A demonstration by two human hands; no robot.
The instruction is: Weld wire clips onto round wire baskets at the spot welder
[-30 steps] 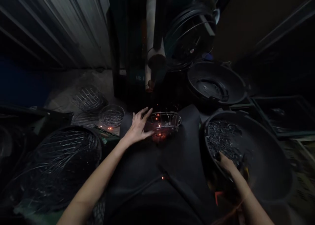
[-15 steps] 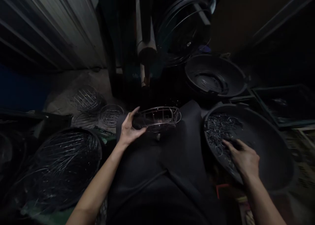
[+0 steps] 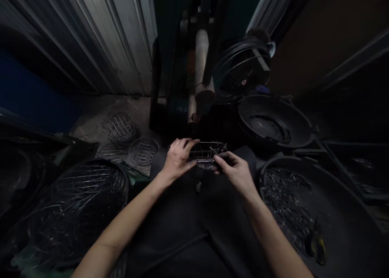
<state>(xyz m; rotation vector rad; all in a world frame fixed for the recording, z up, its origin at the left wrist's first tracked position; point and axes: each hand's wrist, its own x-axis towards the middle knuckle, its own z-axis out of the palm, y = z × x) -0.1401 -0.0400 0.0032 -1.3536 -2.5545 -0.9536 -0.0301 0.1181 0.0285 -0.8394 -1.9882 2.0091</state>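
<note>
A round wire frame (image 3: 204, 151), like a shallow basket, is held level above the dark apron (image 3: 194, 217) over my lap. My left hand (image 3: 179, 158) grips its left side, thumb below and fingers on the upper ring. At the frame's right side my right hand (image 3: 235, 170) is closed in a pinch. A thin bent piece of wire shows at its fingertips, against the frame; its lower end is hidden by the fingers. Just in front of the frame, a machine's round metal shaft (image 3: 204, 92) points down toward it.
On the right, a big black pan (image 3: 343, 225) contains small bent wire pieces (image 3: 282, 193) and yellow-black pliers (image 3: 316, 243). Another pan (image 3: 293, 116) stands behind it, near a wire coil (image 3: 234, 55). To the left are a tub of wire grids (image 3: 88, 180) and finished-looking round grids (image 3: 120, 126) on the floor.
My right hand has left the right pan and come to the wire frame. My left hand still holds the frame, its fingers now further around it. The view has tilted up.
</note>
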